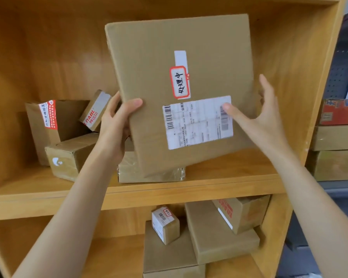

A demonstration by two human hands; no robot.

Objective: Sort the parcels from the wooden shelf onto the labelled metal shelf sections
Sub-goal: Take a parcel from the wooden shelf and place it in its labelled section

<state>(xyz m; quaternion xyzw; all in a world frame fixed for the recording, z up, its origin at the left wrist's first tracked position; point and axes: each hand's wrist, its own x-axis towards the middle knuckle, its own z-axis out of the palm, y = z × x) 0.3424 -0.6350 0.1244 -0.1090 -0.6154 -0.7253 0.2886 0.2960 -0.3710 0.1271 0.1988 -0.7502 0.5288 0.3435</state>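
A large flat cardboard parcel (181, 87) fills the centre of the frame, held up in front of the wooden shelf (129, 194), its broad face toward the camera and its long axis near upright, top tilted slightly left. It carries a red-bordered sticker (180, 82) handwritten 处理中, turned sideways, and below it a white shipping label (198, 122) with barcodes, print too blurred to read. The left hand (117, 125) grips its left edge, thumb on the front. The right hand (257, 115) holds the right edge, thumb on the label, fingers straight. At middle left sit smaller boxes; one (95, 110) reads "NAHL". A taped box (151, 172) lies just under the parcel's lower corner. More boxes (209, 233) fill the lower shelf
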